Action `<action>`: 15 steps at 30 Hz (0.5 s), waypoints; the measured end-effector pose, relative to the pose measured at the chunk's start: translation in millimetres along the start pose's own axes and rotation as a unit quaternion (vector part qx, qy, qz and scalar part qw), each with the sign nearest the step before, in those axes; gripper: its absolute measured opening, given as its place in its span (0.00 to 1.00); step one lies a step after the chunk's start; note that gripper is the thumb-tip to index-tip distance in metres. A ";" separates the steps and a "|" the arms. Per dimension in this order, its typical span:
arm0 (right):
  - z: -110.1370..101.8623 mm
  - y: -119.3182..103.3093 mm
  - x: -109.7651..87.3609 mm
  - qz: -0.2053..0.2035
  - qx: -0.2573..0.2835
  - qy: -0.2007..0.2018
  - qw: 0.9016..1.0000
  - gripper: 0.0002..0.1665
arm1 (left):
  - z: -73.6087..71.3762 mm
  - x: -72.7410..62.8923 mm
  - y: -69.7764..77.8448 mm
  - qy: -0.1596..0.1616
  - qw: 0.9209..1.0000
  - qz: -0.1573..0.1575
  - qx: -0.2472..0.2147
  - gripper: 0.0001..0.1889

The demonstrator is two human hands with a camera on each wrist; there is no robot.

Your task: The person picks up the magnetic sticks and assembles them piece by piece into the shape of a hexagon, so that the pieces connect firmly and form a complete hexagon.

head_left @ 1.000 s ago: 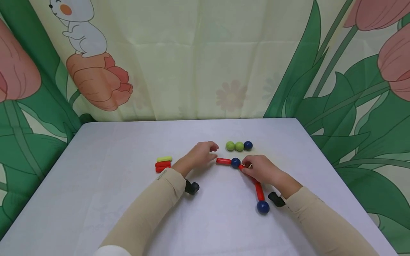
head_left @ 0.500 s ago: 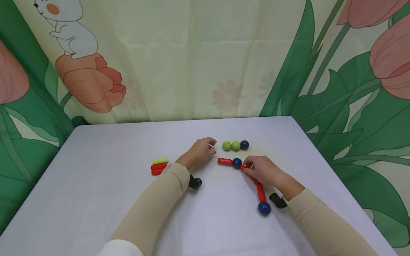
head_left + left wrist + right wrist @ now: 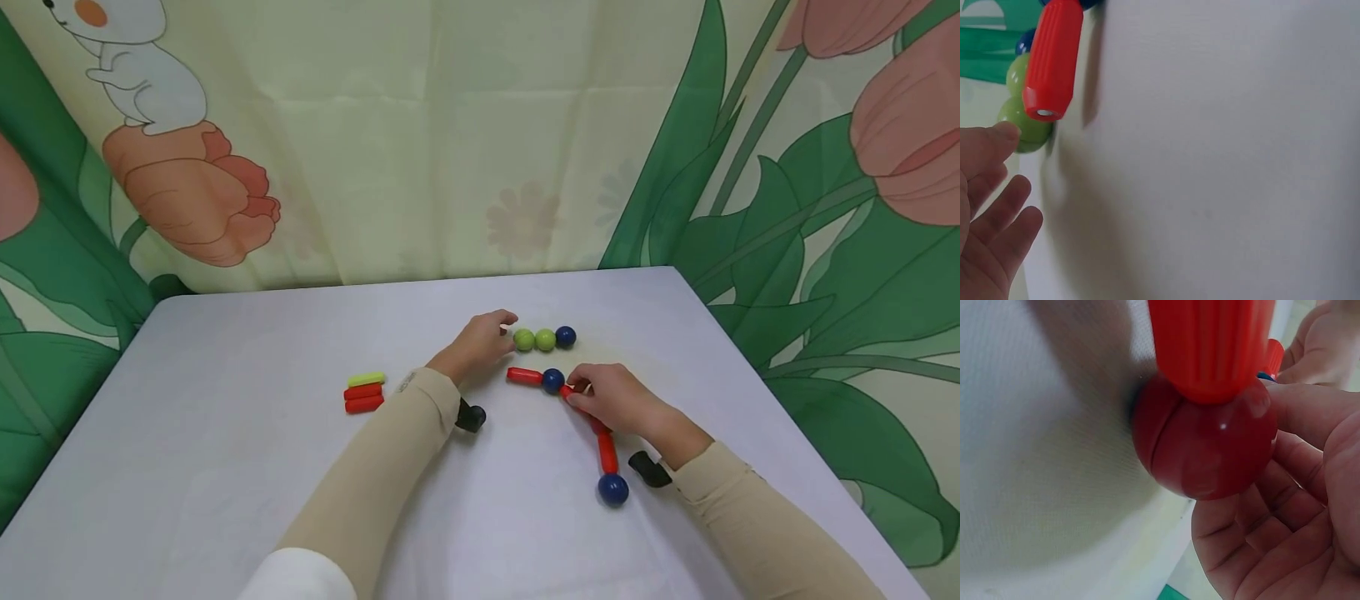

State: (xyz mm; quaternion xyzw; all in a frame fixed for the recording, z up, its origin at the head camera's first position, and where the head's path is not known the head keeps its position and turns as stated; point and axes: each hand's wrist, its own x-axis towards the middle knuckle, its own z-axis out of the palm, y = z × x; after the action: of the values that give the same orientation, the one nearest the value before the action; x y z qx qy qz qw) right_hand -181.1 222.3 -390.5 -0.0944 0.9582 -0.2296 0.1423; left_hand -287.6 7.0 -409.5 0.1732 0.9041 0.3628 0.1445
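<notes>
My left hand [image 3: 480,340] reaches to a row of two green balls [image 3: 523,339] and a dark blue ball [image 3: 566,337]; its thumb tip overlaps the nearest green ball in the left wrist view, the other fingers spread loosely. With my right hand [image 3: 615,398] I pinch a red stick [image 3: 566,392] in a chain on the table. One end of that chain is another red stick [image 3: 524,377], joined to a blue ball [image 3: 553,381]. Beyond the pinched stick come a red ball [image 3: 1204,444], a further red stick [image 3: 607,452] and a blue end ball [image 3: 613,490].
Left of my left forearm lie a yellow-green stick [image 3: 366,379] and two red sticks [image 3: 363,405], side by side. A white cloth covers the table [image 3: 225,467]. Behind its far edge hangs a printed curtain [image 3: 375,167]. Both wrists carry small black cameras [image 3: 471,417].
My left hand has moved right and away from me, up to the nearest green ball. The right hand keeps its pinch on the red stick. The head view has shifted slightly right.
</notes>
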 end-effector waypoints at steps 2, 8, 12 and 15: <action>-0.5 -0.4 0.2 -0.001 -0.001 0.000 1.000 0.17 | 0.2 1.4 2.8 0.002 1.000 0.003 -0.007 0.25; -2.2 -0.1 -0.1 -0.005 -0.002 -0.001 1.000 0.17 | 3.9 4.3 7.8 -0.010 1.000 0.009 -0.015 0.24; -2.5 0.1 -0.6 -0.004 0.003 -0.002 1.000 0.17 | 6.0 4.2 8.3 -0.004 1.000 0.009 -0.003 0.21; -2.1 0.4 -0.8 -0.003 0.005 -0.002 1.000 0.17 | 6.6 4.0 7.9 -0.002 1.000 0.012 0.004 0.19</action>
State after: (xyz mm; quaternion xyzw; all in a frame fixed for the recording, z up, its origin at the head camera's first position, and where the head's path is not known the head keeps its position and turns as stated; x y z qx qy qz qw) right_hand -181.0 223.7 -388.7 -0.0969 0.9565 -0.2346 0.1436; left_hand -287.0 18.0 -409.0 0.1857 0.9029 0.3610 0.1414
